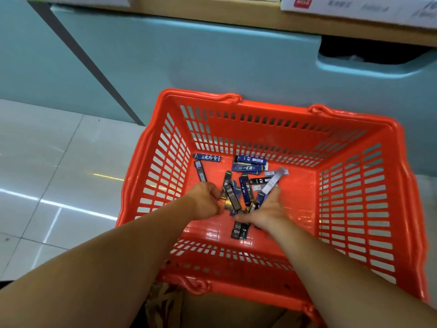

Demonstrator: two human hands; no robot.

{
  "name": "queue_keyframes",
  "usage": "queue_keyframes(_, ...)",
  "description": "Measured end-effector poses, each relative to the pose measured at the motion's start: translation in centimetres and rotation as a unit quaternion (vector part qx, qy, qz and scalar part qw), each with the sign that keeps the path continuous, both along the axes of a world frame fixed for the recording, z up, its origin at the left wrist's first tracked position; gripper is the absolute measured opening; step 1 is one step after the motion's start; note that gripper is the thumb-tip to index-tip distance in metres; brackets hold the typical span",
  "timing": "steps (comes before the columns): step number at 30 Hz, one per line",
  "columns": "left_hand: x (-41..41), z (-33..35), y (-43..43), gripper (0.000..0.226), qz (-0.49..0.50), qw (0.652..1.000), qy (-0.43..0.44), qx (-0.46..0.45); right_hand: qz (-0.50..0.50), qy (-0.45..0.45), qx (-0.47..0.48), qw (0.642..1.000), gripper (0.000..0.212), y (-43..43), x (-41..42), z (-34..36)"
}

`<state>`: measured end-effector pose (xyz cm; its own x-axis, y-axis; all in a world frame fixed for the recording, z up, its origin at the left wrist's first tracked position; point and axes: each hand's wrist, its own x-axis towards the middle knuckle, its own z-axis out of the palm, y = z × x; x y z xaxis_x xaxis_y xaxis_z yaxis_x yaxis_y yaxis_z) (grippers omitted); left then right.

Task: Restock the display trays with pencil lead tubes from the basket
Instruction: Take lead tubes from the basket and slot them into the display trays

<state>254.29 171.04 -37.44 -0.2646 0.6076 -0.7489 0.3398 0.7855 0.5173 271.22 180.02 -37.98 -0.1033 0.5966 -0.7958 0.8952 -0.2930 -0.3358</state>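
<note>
An orange plastic basket (354,185) stands on the floor below me, with several pencil lead tubes lying on its bottom. Blue tubes (250,160) lie near the far wall, a black tube (200,172) at the left, and two black HB tubes (240,229) close to me. My left hand (205,201) is down in the basket, its fingers curled on dark tubes (233,197) beside it. My right hand (268,209) holds a bunch of tubes against its palm, and a blurred white tube (274,182) sticks out past its fingertips. No display tray is in view.
A teal cabinet front (212,60) rises right behind the basket, with a dark opening (373,50) at the upper right. Above it runs a wooden shelf edge (260,18) bearing white boxes (359,7). Glossy floor tiles (52,174) lie to the left.
</note>
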Motion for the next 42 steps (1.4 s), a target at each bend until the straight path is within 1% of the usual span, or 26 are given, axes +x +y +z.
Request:
queue_keyframes(1, 0.1, -0.1, -0.3, 0.017, -0.025, 1.0, 0.01, -0.008, 0.022, -0.012, 0.009, 1.0, 0.119, -0.3, -0.1, 0.1)
queue_keyframes(3, 0.6, -0.5, -0.8, 0.022, -0.034, 0.999, 0.013, -0.029, 0.044, -0.015, 0.026, 0.999, 0.111, -0.4, 0.0, 0.2)
queue_keyframes(5, 1.5, -1.0, -0.9, 0.021, -0.029, 0.998, 0.012, -0.048, 0.037, -0.005, 0.041, 0.998, 0.099, 0.2, 0.5, 0.1)
queue_keyframes(8, 2.5, -1.8, 0.1, 0.026, -0.084, 0.993, 0.04, -0.076, 0.006, 0.01, 0.078, 0.997, 0.086, 1.8, 2.0, 0.0)
queue_keyframes(10, 3.2, -1.8, 0.9, 0.041, -0.135, 0.985, 0.077, -0.076, -0.007, 0.012, 0.1, 0.995, 0.072, 3.1, 3.2, -0.2)
queue_keyframes(12, 3.9, -1.6, 1.6, 0.054, -0.178, 0.972, 0.133, -0.078, -0.038, 0.01, 0.118, 0.992, 0.061, 4.1, 4.3, -0.8)
queue_keyframes(14, 4.5, -1.3, 2.1, 0.058, -0.212, 0.953, 0.196, -0.089, -0.072, 0.002, 0.124, 0.99, 0.058, 4.6, 4.9, -1.6)
queue_keyframes(15, 4.7, -1.3, 2.3, 0.059, -0.213, 0.948, 0.218, -0.089, -0.086, -0.001, 0.125, 0.988, 0.058, 4.7, 5.0, -1.8)
queue_keyframes(17, 4.7, -1.5, 2.5, 0.055, -0.181, 0.952, 0.239, -0.064, -0.104, 0.001, 0.127, 0.987, 0.058, 5.0, 5.0, -2.1)
queue_keyframes(20, 4.2, -1.5, 2.3, 0.049, -0.143, 0.958, 0.245, -0.036, -0.118, 0.009, 0.132, 0.984, 0.051, 4.9, 5.1, -2.1)
queue_keyframes(21, 3.9, -1.3, 2.3, 0.048, -0.135, 0.959, 0.246, -0.033, -0.12, 0.014, 0.128, 0.984, 0.053, 4.7, 4.9, -1.9)
queue_keyframes(23, 3.3, -1.2, 2.1, 0.045, -0.112, 0.965, 0.236, -0.022, -0.121, 0.028, 0.111, 0.986, 0.07, 4.1, 4.2, -1.5)
queue_keyframes(25, 2.8, -1.3, 1.8, 0.04, -0.079, 0.975, 0.209, -0.011, -0.088, 0.018, 0.105, 0.99, 0.087, 3.4, 3.4, -1.3)
queue_keyframes(27, 2.6, -1.2, 1.7, 0.042, -0.059, 0.98, 0.192, -0.003, -0.044, -0.016, 0.116, 0.992, 0.092, 3.0, 2.9, -1.4)
queue_keyframes(29, 2.4, -1.2, 1.8, 0.049, -0.052, 0.982, 0.183, 0.01, -0.034, -0.018, 0.124, 0.992, 0.087, 3.0, 3.0, -1.8)
queue_keyframes(32, 2.5, -1.2, 2.0, 0.049, -0.067, 0.982, 0.179, 0.011, -0.064, 0.0, 0.115, 0.991, 0.08, 3.5, 3.4, -2.4)
queue_keyframes(35, 2.7, -1.5, 2.1, 0.051, -0.065, 0.987, 0.15, 0.008, -0.075, 0.005, 0.108, 0.991, 0.076, 3.8, 3.7, -2.5)
queue_keyframes(39, 2.5, -1.2, 1.8, 0.039, -0.08, 0.988, 0.129, -0.008, -0.057, -0.003, 0.113, 0.992, 0.078, 3.8, 3.9, -2.6)
queue_keyframes(42, 1.9, -0.6, 1.5, 0.032, -0.081, 0.987, 0.135, -0.022, -0.078, 0.009, 0.096, 0.992, 0.058, 4.5, 4.4, -2.1)
